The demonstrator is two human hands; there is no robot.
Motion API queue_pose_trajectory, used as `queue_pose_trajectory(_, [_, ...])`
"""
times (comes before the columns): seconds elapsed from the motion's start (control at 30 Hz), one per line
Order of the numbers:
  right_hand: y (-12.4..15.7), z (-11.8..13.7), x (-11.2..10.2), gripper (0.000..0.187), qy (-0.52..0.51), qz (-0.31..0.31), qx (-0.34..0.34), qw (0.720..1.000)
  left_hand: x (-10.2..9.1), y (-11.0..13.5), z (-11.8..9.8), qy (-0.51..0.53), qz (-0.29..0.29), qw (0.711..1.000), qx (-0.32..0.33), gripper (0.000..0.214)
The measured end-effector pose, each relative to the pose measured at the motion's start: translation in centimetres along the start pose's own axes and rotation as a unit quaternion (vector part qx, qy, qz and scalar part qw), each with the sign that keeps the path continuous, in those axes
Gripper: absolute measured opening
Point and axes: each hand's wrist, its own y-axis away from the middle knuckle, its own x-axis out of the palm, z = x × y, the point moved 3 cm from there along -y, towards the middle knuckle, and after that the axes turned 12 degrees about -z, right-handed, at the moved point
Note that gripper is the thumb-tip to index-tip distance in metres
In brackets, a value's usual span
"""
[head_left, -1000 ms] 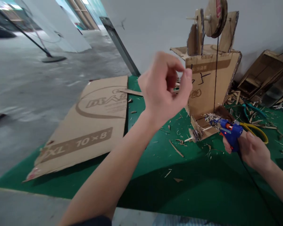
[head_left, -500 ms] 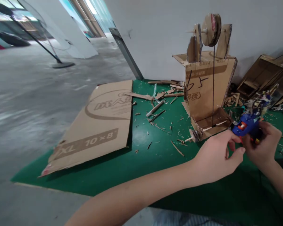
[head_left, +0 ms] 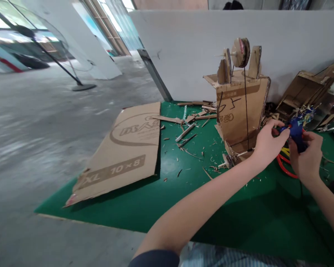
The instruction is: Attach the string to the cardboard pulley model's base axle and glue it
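My right hand [head_left: 307, 157] is wrapped around a blue glue gun [head_left: 296, 129] with ragged strands at its upper end. The fingers of my left hand [head_left: 269, 142] are closed on the gun's left side, by a small red part. What the left fingertips press on is partly hidden. Just left of my hands stands a cardboard model [head_left: 238, 111] with a round cardboard wheel [head_left: 241, 52] on top and a black string hanging down its front. Red and yellow loops [head_left: 285, 167] lie beneath the hands.
A large flat cardboard sheet [head_left: 122, 148] lies on the left of the green table [head_left: 183, 200]. Cardboard scraps [head_left: 186, 131] are scattered behind. Another cardboard construction [head_left: 303, 89] and a clear bottle [head_left: 332, 96] stand at the back right, before a white partition [head_left: 189, 52].
Both hands have risen with the glue gun, which has turned in them. My left fingers have moved onto its side. The view has tilted up, and the red and yellow loops now show.
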Motion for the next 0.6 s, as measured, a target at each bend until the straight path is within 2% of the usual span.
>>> queue_pose_trajectory(0.1, [-0.1,-0.7,0.0,0.044,-0.019,0.016,0.028,0.999,0.2,-0.4,-0.4,-0.029,0.013,0.994,0.1,0.015])
queue_pose_trajectory(0.23, [0.1,-0.9,-0.1,0.043,-0.02,0.014,0.026,0.999,-0.2,-0.7,-0.6,-0.067,0.081,0.972,0.211,0.022])
queue_pose_trajectory(0.33, [0.3,-0.9,0.0,0.042,-0.013,0.03,0.023,0.999,-0.6,-1.0,-0.4,-0.088,0.114,0.963,0.228,0.022])
queue_pose_trajectory(0.6, [0.5,-1.0,0.2,0.042,0.003,0.03,0.024,0.999,-0.9,-1.6,0.0,-0.111,0.122,0.963,0.215,0.025])
